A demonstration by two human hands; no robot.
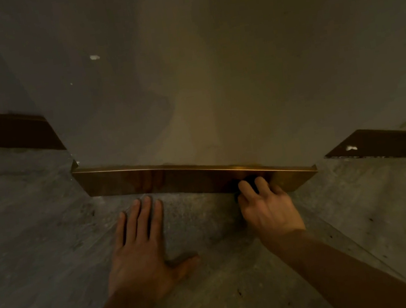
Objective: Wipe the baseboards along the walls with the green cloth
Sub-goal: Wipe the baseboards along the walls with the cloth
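Note:
A shiny golden-brown baseboard (174, 178) runs along the foot of a projecting wall section in the middle of the head view. My right hand (269, 207) is closed around a dark bunched cloth (250, 182) and presses it against the baseboard's right part. Only a small dark patch of the cloth shows between my fingers; its colour is hard to read in the dim light. My left hand (142, 246) lies flat on the floor with fingers spread, just in front of the baseboard's middle, holding nothing.
The grey wall (210, 72) rises above the baseboard. Darker baseboard stretches continue at the far left (4, 132) and far right (386, 146), set further back. The grey concrete-like floor (36, 233) is dusty and speckled with dark spots on the right.

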